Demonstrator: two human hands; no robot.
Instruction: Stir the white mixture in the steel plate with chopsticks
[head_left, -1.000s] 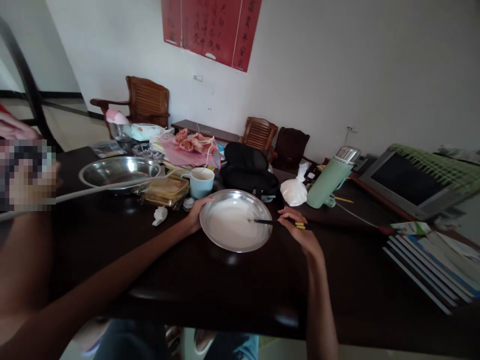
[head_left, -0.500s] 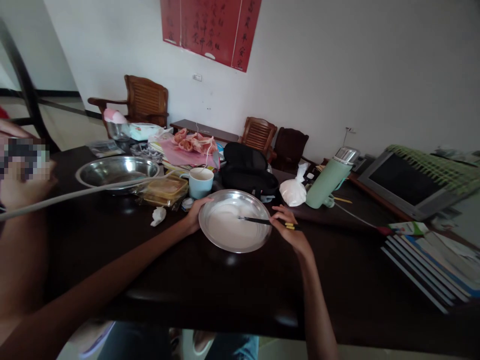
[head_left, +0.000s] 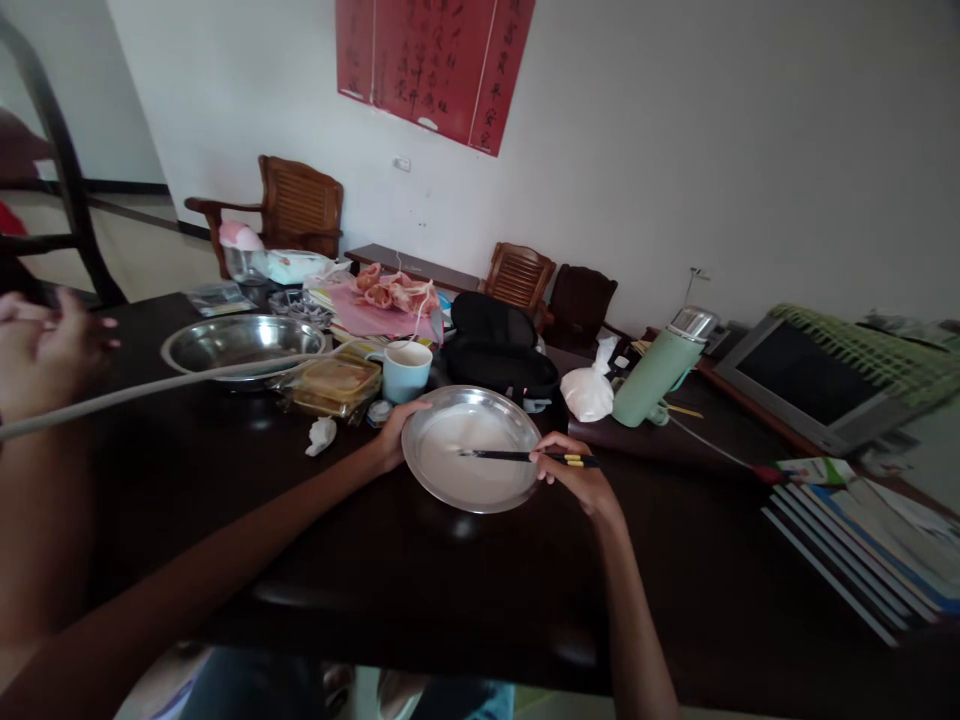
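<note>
A round metal basin [head_left: 420, 482] with a pale, milky liquid [head_left: 476, 478] in it sits on the dark table. My left hand [head_left: 396, 436] is closed on its left rim, the thumb along the edge. Between the fingers of my right hand [head_left: 570, 472] are black chopsticks [head_left: 502, 456] with yellow bands near the back end. Their tips point left and reach into the liquid near the middle of the basin. Just behind my left hand stands a light blue mug [head_left: 407, 374].
Another person's hands [head_left: 45, 345] are at the left, near a larger steel basin [head_left: 180, 350]. A pale cord [head_left: 150, 392] crosses in front of it. Behind my basin lies an open black case [head_left: 495, 365]; a tied bag of white powder [head_left: 589, 393] and a green thermos [head_left: 656, 375] stand right.
The chopstick tips have moved slightly left through the liquid, and my right hand has come closer to the rim. The other person's hands have shifted. The view has tilted a little.
</note>
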